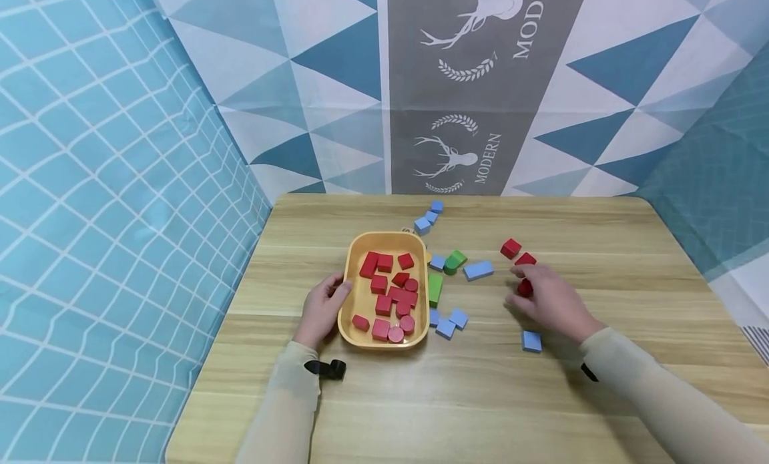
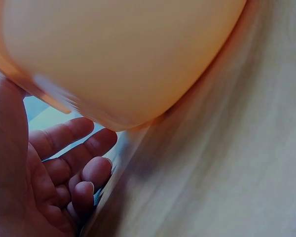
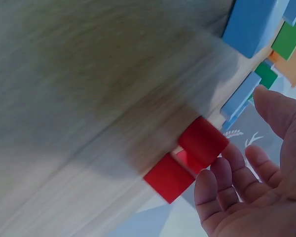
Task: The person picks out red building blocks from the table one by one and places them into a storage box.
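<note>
A yellow-orange plastic tray holds several red blocks of mixed shapes. My left hand holds its left side, thumb at the rim and fingers along the outer wall. In the left wrist view, the tray wall slants above the curled fingers. My right hand reaches over loose red blocks at the right. Its fingers touch or nearly touch a red cylinder, while the thumb stands apart. Beside that lie a red cube and another red block, partly hidden.
Blue blocks and green blocks lie right of the tray. A blue block sits below my right hand. More blue pieces lie behind the tray. A patterned cloth hangs at the wooden table's back edge.
</note>
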Available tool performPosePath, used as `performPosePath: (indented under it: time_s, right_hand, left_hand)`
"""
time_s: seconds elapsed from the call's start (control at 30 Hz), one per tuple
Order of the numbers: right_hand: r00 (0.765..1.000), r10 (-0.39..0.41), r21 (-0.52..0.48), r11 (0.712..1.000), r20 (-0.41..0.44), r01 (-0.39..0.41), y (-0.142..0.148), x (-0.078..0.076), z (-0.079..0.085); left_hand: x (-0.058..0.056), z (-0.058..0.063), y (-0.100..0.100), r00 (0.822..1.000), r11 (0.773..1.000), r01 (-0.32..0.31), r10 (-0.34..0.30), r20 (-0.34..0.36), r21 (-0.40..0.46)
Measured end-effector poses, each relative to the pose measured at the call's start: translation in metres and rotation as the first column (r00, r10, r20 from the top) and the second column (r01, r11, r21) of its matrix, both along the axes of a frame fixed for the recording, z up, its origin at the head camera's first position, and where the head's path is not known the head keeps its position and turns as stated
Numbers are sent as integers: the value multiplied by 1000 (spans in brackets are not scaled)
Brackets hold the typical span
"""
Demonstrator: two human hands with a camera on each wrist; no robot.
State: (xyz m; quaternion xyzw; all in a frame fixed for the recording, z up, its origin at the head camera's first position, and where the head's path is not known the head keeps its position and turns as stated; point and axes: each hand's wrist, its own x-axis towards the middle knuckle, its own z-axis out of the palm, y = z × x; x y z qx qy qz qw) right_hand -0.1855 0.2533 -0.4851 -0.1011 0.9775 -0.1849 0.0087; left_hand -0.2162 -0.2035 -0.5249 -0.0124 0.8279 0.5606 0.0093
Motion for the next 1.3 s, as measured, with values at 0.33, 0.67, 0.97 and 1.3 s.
performPosePath:
  time_s: [0.33,0.67,0.97,1.3]
  right_hand:
    - [1000,-27,-20,999,10,28,18,0,-4]
    - [999,-26,-68,997,-28,24,4,-2,12]
    - [985,163,-293,940,-64,-175,-112,-20,46]
    - [940,341,-136,932,10,-337,-203,-52,22]
  left_hand:
    - [-1,-1,0,1000,1000,3,-3,0,-4]
    - [-1,-1,1,1000,1000,10,-10,5,-18]
    - [0,-3,-4,1000,1000,-1,1,-2,-11]
    - [0,0,-2,1000,999,-2,2,-8,-32]
